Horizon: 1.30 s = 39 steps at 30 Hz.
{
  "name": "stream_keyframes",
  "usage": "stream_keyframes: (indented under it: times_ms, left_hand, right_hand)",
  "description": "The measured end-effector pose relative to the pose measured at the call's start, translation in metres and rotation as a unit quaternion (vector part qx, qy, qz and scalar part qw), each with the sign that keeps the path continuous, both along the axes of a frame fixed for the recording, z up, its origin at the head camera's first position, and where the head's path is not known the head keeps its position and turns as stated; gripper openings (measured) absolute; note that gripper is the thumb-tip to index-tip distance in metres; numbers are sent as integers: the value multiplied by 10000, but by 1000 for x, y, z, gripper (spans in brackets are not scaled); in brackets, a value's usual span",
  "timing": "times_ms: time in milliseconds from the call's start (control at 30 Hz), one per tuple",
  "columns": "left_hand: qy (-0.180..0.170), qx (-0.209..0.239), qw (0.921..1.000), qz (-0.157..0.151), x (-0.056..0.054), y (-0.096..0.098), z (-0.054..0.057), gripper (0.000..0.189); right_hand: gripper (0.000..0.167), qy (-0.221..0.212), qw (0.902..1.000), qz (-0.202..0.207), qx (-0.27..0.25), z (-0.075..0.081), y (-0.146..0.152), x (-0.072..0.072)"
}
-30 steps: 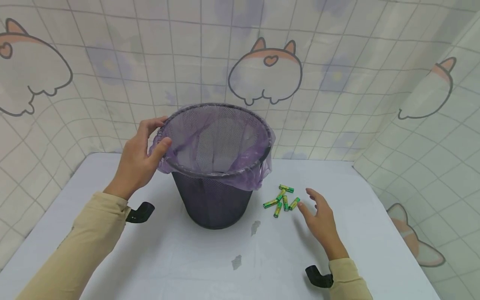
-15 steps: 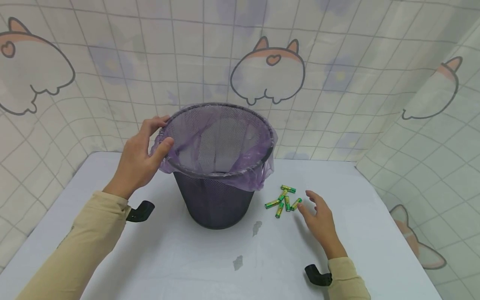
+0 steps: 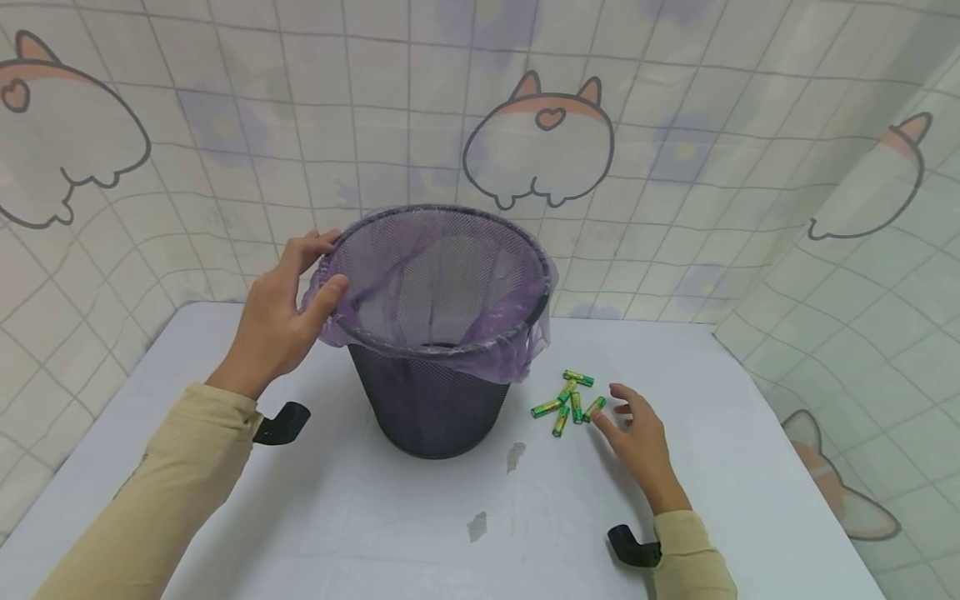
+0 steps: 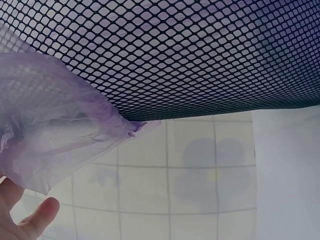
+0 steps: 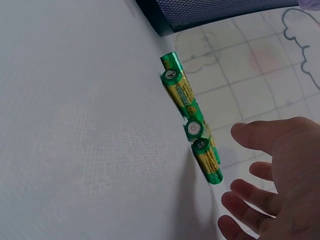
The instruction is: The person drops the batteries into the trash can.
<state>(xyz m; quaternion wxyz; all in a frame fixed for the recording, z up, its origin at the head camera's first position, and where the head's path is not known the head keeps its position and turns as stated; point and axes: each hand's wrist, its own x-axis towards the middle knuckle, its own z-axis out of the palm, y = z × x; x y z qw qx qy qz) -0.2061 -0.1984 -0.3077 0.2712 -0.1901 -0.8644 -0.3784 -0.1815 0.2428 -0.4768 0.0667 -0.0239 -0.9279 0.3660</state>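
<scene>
A black mesh wastebasket (image 3: 431,408) stands upright on the table, lined with a thin purple bag (image 3: 491,362) folded over its rim. My left hand (image 3: 273,317) holds the left side of this rim, with thumb and fingers spread along the bag-covered edge. To the basket's right lie several green-and-yellow batteries (image 3: 546,408) in a loose cluster. My right hand (image 3: 643,442) hovers just right of them, holding nothing, its thumb close to the nearest battery. In the right wrist view, the thumb and bent fingers (image 5: 250,202) are apart, with the batteries (image 5: 207,160) beyond them.
The white table (image 3: 360,533) has two grey worn patches (image 3: 477,526) in front of the basket. A curtain (image 3: 540,150) with a grid and cartoon animals hangs right behind and beside the table. Black curved pieces (image 3: 281,423) stick out at both wrists.
My right hand has edged slightly left, with its fingers a little more bent near the batteries. My left hand stays on the basket rim. The head view has shifted slightly.
</scene>
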Motion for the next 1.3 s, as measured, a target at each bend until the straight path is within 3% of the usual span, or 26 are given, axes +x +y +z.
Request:
stream_keyframes:
  times_ms: [567, 800, 1300]
  left_hand:
    - [214, -146, 9996, 122, -1, -2, 1, 47]
    - [181, -213, 9995, 175, -1, -2, 3, 47]
    - [20, -191, 9997, 145, 1, -2, 7, 49]
  right_hand:
    - [56, -61, 9999, -127, 77, -5, 0, -4]
    - [55, 28, 9998, -145, 147, -6, 0, -4]
    - [59, -274, 9989, -181, 349, -11, 0, -10]
